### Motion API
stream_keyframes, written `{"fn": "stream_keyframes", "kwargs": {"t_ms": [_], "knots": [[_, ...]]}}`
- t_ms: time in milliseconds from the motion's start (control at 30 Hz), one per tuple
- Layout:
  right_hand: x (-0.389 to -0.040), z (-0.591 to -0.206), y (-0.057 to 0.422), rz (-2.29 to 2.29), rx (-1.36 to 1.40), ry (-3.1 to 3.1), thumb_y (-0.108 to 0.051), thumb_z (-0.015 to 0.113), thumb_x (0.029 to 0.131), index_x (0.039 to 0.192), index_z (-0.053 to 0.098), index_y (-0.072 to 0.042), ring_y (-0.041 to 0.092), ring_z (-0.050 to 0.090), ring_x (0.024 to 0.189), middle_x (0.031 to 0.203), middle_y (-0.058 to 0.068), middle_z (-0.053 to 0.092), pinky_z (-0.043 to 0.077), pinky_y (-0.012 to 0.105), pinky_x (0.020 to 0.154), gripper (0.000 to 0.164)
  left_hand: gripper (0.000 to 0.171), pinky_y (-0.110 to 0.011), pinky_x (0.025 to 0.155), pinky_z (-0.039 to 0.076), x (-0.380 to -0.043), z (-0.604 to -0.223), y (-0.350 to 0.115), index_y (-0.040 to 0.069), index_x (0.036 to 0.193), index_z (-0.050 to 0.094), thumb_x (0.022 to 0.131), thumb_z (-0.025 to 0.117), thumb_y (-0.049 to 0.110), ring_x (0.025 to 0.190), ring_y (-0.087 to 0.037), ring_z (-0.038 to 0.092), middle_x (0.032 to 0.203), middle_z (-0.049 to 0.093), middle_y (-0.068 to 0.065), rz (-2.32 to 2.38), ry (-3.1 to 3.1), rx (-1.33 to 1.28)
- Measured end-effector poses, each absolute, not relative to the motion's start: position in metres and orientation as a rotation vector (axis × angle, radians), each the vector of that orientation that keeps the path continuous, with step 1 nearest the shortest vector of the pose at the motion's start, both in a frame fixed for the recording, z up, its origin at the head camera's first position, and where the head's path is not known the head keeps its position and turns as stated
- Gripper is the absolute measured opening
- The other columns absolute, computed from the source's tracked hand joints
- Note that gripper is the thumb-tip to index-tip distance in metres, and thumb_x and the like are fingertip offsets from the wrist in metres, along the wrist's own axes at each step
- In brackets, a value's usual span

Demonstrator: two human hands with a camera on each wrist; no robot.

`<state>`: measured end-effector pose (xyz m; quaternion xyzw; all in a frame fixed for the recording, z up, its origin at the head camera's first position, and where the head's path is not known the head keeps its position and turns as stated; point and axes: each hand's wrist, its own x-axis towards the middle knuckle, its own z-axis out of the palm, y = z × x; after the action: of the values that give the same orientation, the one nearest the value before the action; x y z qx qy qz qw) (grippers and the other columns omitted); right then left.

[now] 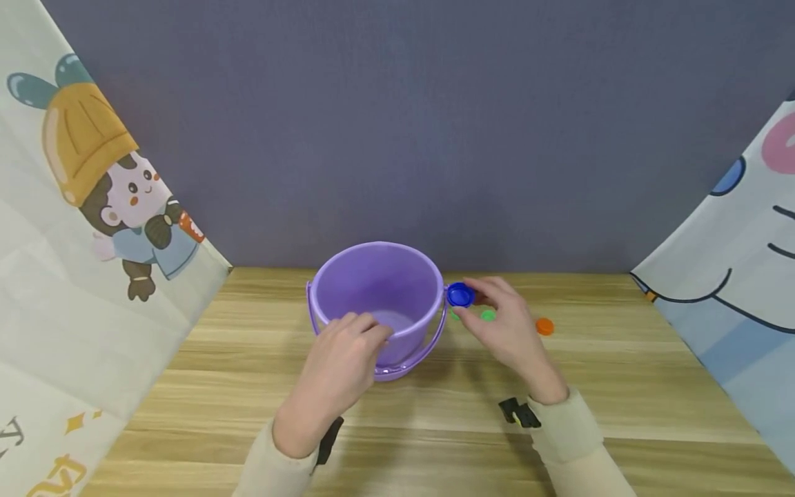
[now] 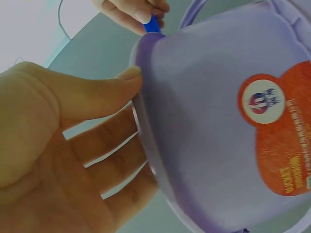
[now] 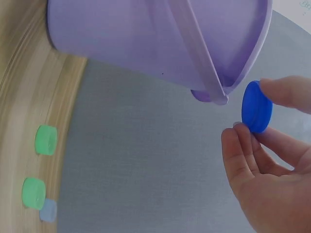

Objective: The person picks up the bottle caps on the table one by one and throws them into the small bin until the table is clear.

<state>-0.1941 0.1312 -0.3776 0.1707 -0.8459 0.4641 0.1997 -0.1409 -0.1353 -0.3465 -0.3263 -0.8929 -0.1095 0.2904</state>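
A purple bucket (image 1: 379, 269) stands upright on the wooden table, its handle hanging down at the front. My left hand (image 1: 340, 355) grips the bucket's near rim, the thumb on the outer side and the fingers over the inner side. To the right of the bucket, my right hand (image 1: 506, 328) pinches a blue bottle cap (image 1: 460, 295) between thumb and fingers. That cap is held just outside the rim, level with the handle's right joint. In the right wrist view the blue cap (image 3: 257, 107) is tilted on edge. A red label (image 2: 286, 145) shows on the bucket's wall.
On the table (image 1: 621, 386) right of the bucket lie a green cap (image 1: 488, 315) and an orange cap (image 1: 544, 326). Another green cap (image 3: 46, 140) and a pale blue cap (image 3: 48, 210) show in the right wrist view. A grey panel (image 1: 397, 138) stands behind.
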Motion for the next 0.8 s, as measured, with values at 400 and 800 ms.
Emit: {"fn": "stream_keyframes", "kwargs": {"t_ms": [400, 800], "knots": [[-0.185, -0.373, 0.120, 1.260, 0.479, -2.333, -0.011, 0.082, 0.084, 0.128, 0.067, 0.001, 0.021, 0.066, 0.099, 0.120, 0.010, 0.066, 0.050, 0.031, 0.081, 0.047, 0.016, -0.031, 0.064, 0.047, -0.137, -0.343, -0.141, 0.011, 0.097, 0.076, 0.082, 0.080, 0.007, 0.075, -0.017, 0.059, 0.087, 0.068, 0.002, -0.308, -2.431, -0.887], [-0.176, -0.366, 0.107, 1.250, 0.502, -2.285, -0.009, 0.082, 0.084, 0.127, 0.067, 0.003, 0.022, 0.066, 0.098, 0.119, 0.011, 0.067, 0.055, 0.031, 0.084, 0.047, 0.010, -0.030, 0.061, 0.044, -0.135, -0.343, -0.146, 0.012, 0.092, 0.074, 0.084, 0.079, 0.008, 0.072, -0.017, 0.057, 0.084, 0.065, 0.003, -0.291, -2.405, -0.923]]}}
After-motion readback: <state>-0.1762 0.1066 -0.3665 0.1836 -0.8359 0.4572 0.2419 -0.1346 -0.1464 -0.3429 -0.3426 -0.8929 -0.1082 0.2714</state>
